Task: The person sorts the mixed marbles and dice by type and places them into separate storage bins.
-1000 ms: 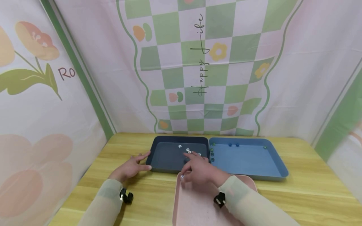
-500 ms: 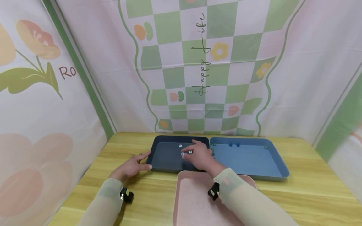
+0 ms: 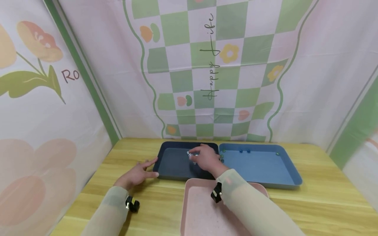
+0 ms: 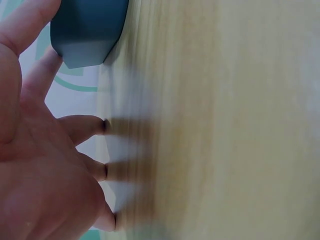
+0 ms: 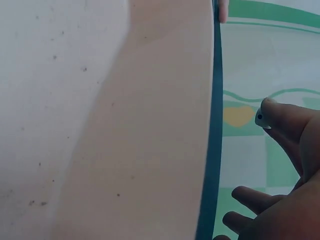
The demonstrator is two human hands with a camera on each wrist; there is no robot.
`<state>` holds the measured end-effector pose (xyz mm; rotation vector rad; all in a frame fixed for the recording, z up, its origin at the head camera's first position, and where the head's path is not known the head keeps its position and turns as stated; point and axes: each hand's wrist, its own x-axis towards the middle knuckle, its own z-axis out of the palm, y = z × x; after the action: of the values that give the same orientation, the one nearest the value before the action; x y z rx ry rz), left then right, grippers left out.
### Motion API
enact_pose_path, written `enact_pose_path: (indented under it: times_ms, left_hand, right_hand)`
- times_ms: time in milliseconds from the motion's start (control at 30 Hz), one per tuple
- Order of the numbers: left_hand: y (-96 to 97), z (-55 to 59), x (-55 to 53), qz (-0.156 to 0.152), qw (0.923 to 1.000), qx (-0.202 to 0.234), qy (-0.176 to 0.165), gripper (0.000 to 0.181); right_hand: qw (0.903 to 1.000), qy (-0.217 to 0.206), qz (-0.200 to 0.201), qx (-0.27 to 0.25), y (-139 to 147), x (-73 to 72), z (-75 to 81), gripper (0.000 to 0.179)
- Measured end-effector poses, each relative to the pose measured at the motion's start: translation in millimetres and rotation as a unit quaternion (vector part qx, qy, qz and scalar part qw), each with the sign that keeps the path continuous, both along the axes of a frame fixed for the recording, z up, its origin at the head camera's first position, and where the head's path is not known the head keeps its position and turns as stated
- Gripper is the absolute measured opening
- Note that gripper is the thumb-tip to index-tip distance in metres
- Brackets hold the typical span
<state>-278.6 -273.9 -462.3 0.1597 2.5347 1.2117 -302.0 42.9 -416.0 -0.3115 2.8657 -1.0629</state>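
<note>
My right hand (image 3: 208, 159) is over the dark navy tray (image 3: 172, 164), pinching a white die (image 5: 260, 118) between thumb and index fingertips; its other fingers are spread apart. Around those fingertips in the head view are other white dice (image 3: 189, 152), partly hidden by the hand. At the tray's left side, my left hand (image 3: 136, 174) touches the outer wall with index finger and thumb, both nearly straight. The left wrist view shows that hand's remaining fingers (image 4: 85, 129) spread over the wooden table, beside the tray's corner.
A blue tray (image 3: 257, 165) adjoins the navy one on the right, with several small blue and green pieces (image 3: 248, 151) along its edges. In front lies a pink tray (image 3: 203, 206), under my right forearm. A patterned curtain (image 3: 203, 65) hangs behind the wooden table (image 3: 159, 203).
My right hand has gone from the pink tray's far edge forward over the navy tray, carrying a die to the dice there. The left hand has stayed at the tray's side.
</note>
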Motion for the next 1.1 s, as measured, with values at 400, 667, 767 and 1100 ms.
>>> enact_pose_path:
  times_ms: [400, 667, 767, 1100]
  left_hand:
    - [-1.4, -3.2, -2.9, -0.003, 1.0, 0.0, -0.002, 0.083]
    - [-2.5, -3.8, -2.8, -0.003, 1.0, 0.004, -0.002, 0.082]
    - [-2.2, -3.0, -1.7, -0.004, 1.0, 0.005, -0.003, 0.082]
    - [-1.3, -1.7, -0.8, -0.005, 1.0, 0.003, -0.002, 0.082]
  right_hand:
    - [0.9995, -0.011, -0.028, 0.013, -6.0, -11.2, -7.9, 0.026]
    - [0.9995, -0.011, -0.028, -0.012, -7.4, -15.8, -11.1, 0.043]
    - [0.9992, -0.007, -0.035, -0.019, -4.7, -16.3, -11.3, 0.043]
    - [0.9984, 0.008, -0.037, -0.041, 5.9, -12.4, -4.4, 0.044]
